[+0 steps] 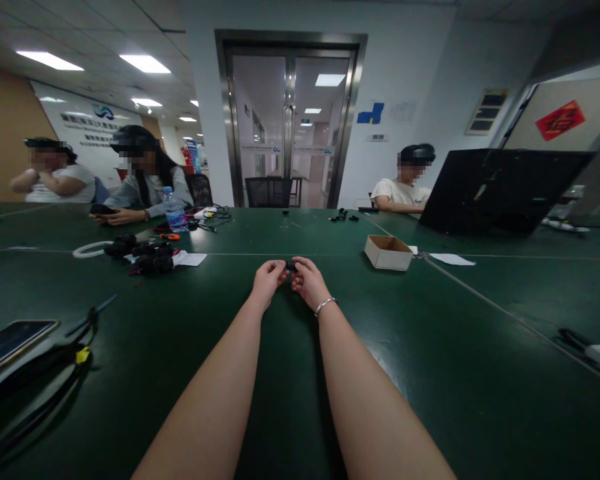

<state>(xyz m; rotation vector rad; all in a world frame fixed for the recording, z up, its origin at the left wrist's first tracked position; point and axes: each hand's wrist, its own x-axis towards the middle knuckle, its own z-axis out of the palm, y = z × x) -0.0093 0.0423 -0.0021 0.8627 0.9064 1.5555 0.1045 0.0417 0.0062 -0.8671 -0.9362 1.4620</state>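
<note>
A small black piece, too small to name by kind, is held between my two hands over the dark green table. My left hand pinches its left end between thumb and fingers. From the right side, the closed fingertips of my right hand grip the same piece. A silver bracelet circles my right wrist. To the right of my hands stands an open cardboard box, whose inside floor is hidden. Beyond my hands, several small black pieces lie scattered on the table.
On the left are a bundle of black gear, a white ring, a water bottle, an orange-handled tool, a phone and black straps. A large black panel stands at right. Three people sit across the table.
</note>
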